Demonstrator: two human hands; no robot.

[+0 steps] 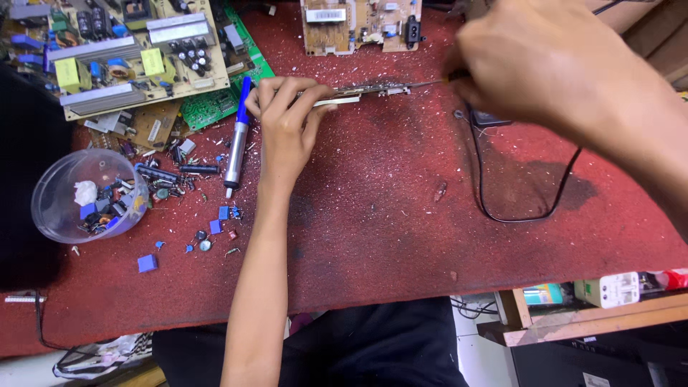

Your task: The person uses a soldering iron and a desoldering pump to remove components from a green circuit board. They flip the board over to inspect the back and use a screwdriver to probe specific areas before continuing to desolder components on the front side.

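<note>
left hand [285, 122] grips circuit board [373, 89] | right hand [534, 61] holds soldering iron [459, 75]

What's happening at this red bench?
A person's left hand holds a circuit board on edge over the red mat. Their right hand presses a corded tool's thin tip against the board's end. A blue desoldering pump, loose components and a clear bowl lie on the mat's left side.

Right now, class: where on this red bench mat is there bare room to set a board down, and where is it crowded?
Bare: the red mat between the left forearm and the black cable loop, down to the near edge. Crowded: the left side, around the clear bowl, loose components, desoldering pump and stacked circuit boards.
</note>
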